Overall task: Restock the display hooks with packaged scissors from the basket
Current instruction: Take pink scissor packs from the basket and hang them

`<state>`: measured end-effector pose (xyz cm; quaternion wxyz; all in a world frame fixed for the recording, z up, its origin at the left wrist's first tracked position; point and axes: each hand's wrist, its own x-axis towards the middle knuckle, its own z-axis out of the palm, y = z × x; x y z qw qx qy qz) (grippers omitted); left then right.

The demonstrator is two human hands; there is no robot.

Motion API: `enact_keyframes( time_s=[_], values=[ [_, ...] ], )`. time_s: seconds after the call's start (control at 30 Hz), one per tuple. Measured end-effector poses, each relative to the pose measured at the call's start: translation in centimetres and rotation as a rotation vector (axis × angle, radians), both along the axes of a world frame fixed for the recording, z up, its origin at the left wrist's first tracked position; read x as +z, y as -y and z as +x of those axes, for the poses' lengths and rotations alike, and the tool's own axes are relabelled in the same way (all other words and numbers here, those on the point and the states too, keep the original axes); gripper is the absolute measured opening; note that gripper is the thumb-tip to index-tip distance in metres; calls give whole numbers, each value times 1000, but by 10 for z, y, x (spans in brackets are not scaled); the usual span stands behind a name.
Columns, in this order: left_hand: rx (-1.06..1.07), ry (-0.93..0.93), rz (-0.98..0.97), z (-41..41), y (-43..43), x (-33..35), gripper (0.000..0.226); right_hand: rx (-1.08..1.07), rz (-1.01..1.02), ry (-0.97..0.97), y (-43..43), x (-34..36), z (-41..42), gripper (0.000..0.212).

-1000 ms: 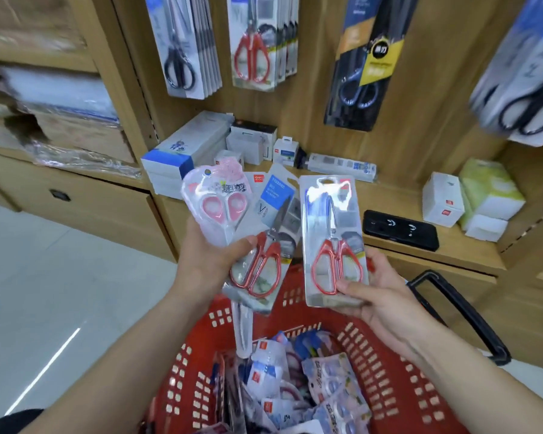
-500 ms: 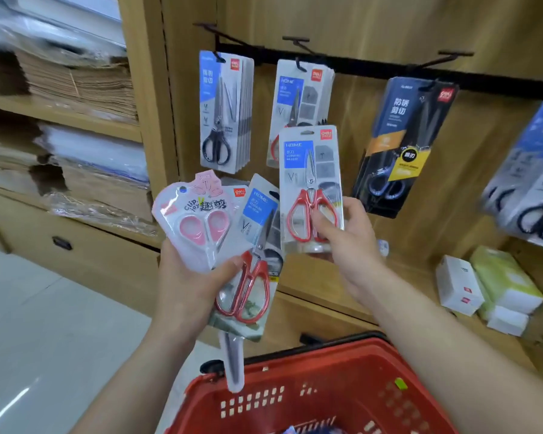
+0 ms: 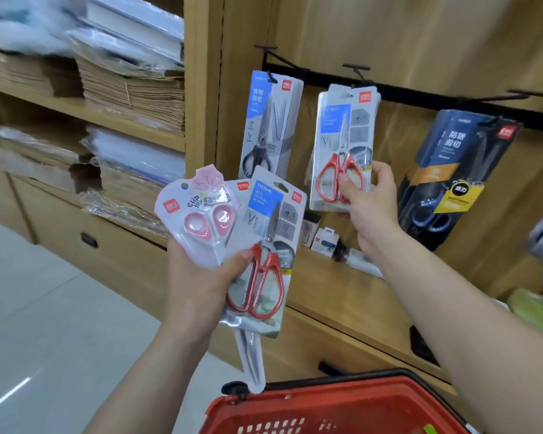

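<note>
The basket (image 3: pixel 342 399) is nearest, only its red rim showing. Above the basket's left corner, the left hand (image 3: pixel 201 283) is raised on an upright forearm and grips a fan of packs: a pink pack (image 3: pixel 201 214) and a red pack (image 3: pixel 264 245), with the thumb pressed by the red handles (a 3rd pack's tip hangs below them). Above the basket and farther back, the right hand (image 3: pixel 370 205) reaches up. It pinches the lower edge of a 2nd red pack (image 3: pixel 342 145), whose top is at the hook (image 3: pixel 356 68), in front of matching packs; I cannot tell if it is threaded on.
</note>
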<state>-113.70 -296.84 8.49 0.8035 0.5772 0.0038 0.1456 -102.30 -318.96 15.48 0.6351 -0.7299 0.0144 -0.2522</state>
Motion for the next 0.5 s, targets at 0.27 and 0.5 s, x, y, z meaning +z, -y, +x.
enact_keyframes(
  time_s=[0.27,0.5],
  values=[
    [-10,-48,-5,3,3,-4,62,15,101,18,1,1,-1,30],
    [-23,-34,37,3,6,-5,59,-12,106,33,1,17,2,28]
  ],
)
